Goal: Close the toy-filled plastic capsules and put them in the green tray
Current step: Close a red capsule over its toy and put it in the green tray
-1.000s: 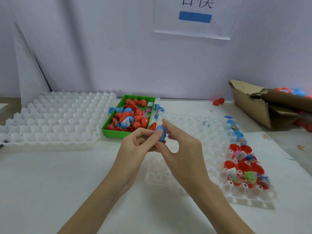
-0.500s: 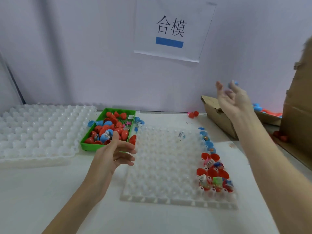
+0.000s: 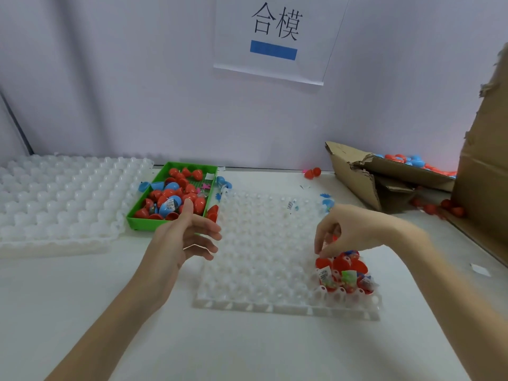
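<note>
Our left hand [image 3: 181, 240] hangs above the table [image 3: 82, 312] between the green tray [image 3: 143, 222] and the clear dimpled tray [image 3: 261, 243] in front of us. Its fingers are loosely spread, slightly bent, and it holds nothing.

Our right hand [image 3: 349, 229] reaches down over the right edge of the clear dimpled tray, fingers curled with their tips at a red capsule half [image 3: 321, 262]. We cannot tell whether the fingers have pinched it or only touch it.

The open red capsules with toys [image 3: 346, 273] sit in a small cluster in the near right corner of that tray, with small packets and bits of toy poking out of them. A few blue halves [image 3: 327, 203] lie just past the far right edge of the tray, beyond our right hand.

The green tray stands to the left of the clear one, touching or nearly touching it, and holds a pile of red and blue capsules [image 3: 176, 196]. 2 more blue pieces [image 3: 224, 182] lie just outside its right wall, and 1 red half [image 3: 213, 213] leans at its near right corner.

Left of the green tray is a stack of white dimpled trays [image 3: 60, 199]. A torn cardboard box [image 3: 379, 174] with more red and blue capsules in it sits at the right, and a paper sign [image 3: 275, 37] hangs on the wall.
</note>
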